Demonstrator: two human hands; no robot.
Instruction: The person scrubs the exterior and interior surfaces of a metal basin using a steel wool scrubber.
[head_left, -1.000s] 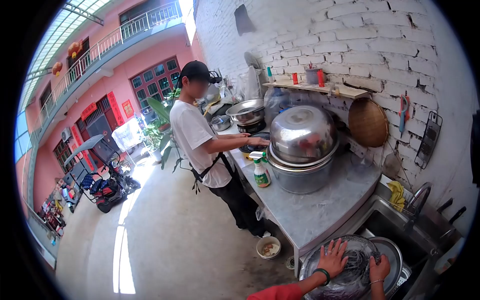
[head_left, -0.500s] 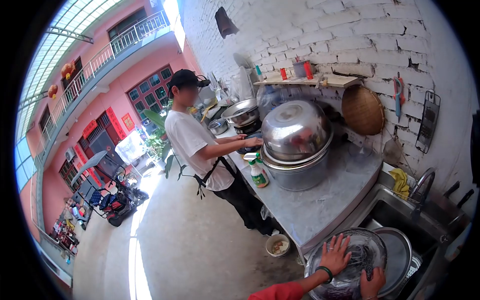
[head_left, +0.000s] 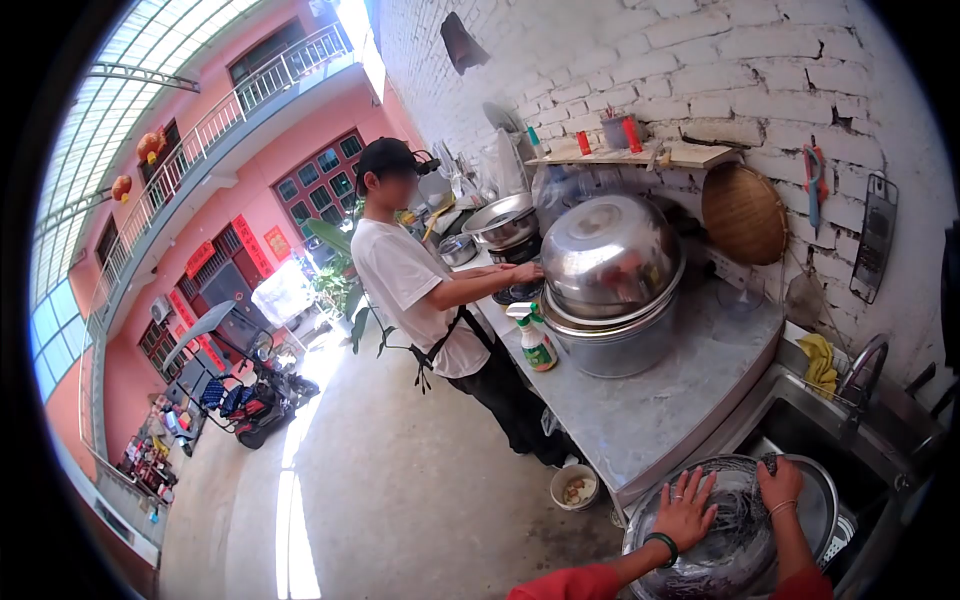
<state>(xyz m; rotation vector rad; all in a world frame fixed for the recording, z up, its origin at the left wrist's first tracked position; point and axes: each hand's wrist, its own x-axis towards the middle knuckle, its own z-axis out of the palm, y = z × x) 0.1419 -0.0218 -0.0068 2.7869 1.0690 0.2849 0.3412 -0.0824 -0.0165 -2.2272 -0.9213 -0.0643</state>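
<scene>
A large round metal basin [head_left: 715, 545], its surface streaked with white suds, lies over the near end of the sink. My left hand [head_left: 686, 512], with a ring and a dark green bangle, rests flat on it, fingers spread. At the basin's far right side, my right hand [head_left: 781, 486] is closed over a dark scrubber [head_left: 768, 464] pressed to the soapy surface; the fingers mostly cover it. Partly beneath the basin, on its right, shows a second round metal pan [head_left: 822, 497].
The sink [head_left: 790, 415] has a curved faucet [head_left: 862, 365] and a yellow cloth [head_left: 818, 362] beside it. On the counter [head_left: 640, 425] stand a spray bottle [head_left: 535, 342] and stacked metal basins [head_left: 612, 260]. A person [head_left: 410, 285] works farther along it. A bucket [head_left: 575, 488] sits on the floor.
My right hand has slid with the scrubber from the basin's near right part to its far right edge. My left hand stays flat on the basin. The view has shifted slightly.
</scene>
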